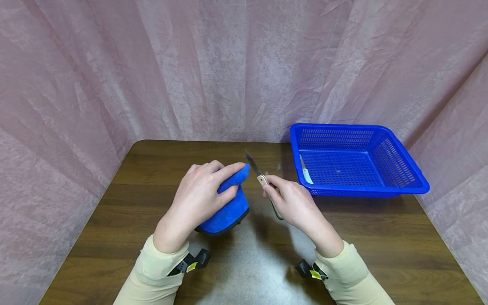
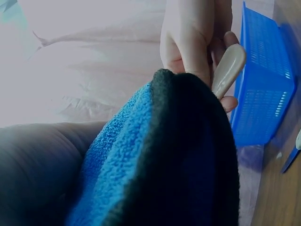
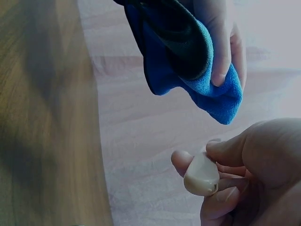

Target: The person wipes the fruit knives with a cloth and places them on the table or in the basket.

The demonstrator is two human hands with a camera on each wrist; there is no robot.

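Observation:
My left hand [image 1: 203, 186] grips a folded blue cloth [image 1: 230, 209] with a dark edge, fingers over its top. To its right, my right hand [image 1: 295, 199] holds a small knife [image 1: 262, 179] by its beige handle. The blade points away and to the left, its tip close beside the upper end of the cloth and apart from it. In the right wrist view, thumb and fingers pinch the rounded handle [image 3: 202, 176], with the cloth [image 3: 218, 101] above. From the left wrist, the cloth hides much of the right hand [image 2: 190, 37].
A blue plastic basket [image 1: 360, 189] stands at the back right of the wooden table [image 1: 152, 169]. Inside it, along the left wall, lies a white-handled knife [image 1: 306, 174]. Behind the table hangs a pink curtain [image 1: 228, 76]. A dark blue blade [image 2: 290, 161] shows at the left wrist view's right edge.

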